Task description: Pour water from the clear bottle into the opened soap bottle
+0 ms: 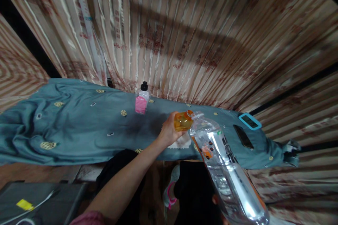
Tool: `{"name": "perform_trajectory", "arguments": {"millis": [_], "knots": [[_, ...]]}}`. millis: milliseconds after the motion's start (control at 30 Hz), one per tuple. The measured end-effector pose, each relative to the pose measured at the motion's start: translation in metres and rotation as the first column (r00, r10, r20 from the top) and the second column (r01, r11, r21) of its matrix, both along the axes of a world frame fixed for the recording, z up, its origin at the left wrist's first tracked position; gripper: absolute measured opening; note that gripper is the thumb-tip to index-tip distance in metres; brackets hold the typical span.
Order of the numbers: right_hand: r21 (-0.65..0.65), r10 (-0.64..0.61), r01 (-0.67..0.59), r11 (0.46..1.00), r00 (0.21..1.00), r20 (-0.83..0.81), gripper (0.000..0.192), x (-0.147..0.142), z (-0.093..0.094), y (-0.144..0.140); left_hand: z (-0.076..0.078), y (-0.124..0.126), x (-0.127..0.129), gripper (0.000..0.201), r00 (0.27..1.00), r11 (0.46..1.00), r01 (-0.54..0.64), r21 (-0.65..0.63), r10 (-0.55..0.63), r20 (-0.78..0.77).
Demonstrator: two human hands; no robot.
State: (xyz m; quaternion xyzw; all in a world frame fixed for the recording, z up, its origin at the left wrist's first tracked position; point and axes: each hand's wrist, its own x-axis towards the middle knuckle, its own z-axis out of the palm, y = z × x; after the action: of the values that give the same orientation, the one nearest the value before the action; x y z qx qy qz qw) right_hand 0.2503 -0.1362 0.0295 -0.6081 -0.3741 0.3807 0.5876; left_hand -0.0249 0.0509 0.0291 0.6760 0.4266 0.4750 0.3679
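My left hand [169,129] is closed round a small translucent orange bottle [182,121], tipped sideways with its open neck to the right. A large clear plastic bottle [227,168] with an orange and silver label slants up from the lower right. Its uncapped mouth meets or nearly meets the orange neck; whether they touch, I cannot tell. My right hand [216,200] grips the large bottle low down, mostly hidden behind it. Under my left hand, a white scalloped cloth or tissue [182,142] lies on the teal cloth [87,126].
A clear bottle with a pink label [141,104] and black cap stands left of my hands. To the right lie a dark phone [243,136] and a blue-framed digital clock [250,121]. Pleated curtains [169,42] hang behind. A grey case [42,200] sits at lower left.
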Motion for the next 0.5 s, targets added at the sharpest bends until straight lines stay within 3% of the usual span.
{"name": "perform_trajectory", "arguments": {"millis": [100, 267, 500], "knots": [[-0.046, -0.007, 0.007, 0.999, 1.0, -0.005, 0.098, 0.016, -0.007, 0.025, 0.002, -0.001, -0.001, 0.068, 1.0, 1.0, -0.002, 0.006, 0.002, 0.005], [-0.082, -0.04, 0.038, 0.996, 0.999, -0.03, 0.08, 0.016, -0.01, 0.015, 0.005, -0.002, -0.001, 0.069, 1.0, 1.0, 0.002, -0.029, -0.002, -0.013], [-0.053, -0.044, 0.041, 0.998, 0.998, -0.044, 0.088, 0.01, -0.001, 0.021, 0.005, -0.001, 0.0, 0.078, 1.0, 1.0, -0.021, -0.018, 0.021, -0.019]]}}
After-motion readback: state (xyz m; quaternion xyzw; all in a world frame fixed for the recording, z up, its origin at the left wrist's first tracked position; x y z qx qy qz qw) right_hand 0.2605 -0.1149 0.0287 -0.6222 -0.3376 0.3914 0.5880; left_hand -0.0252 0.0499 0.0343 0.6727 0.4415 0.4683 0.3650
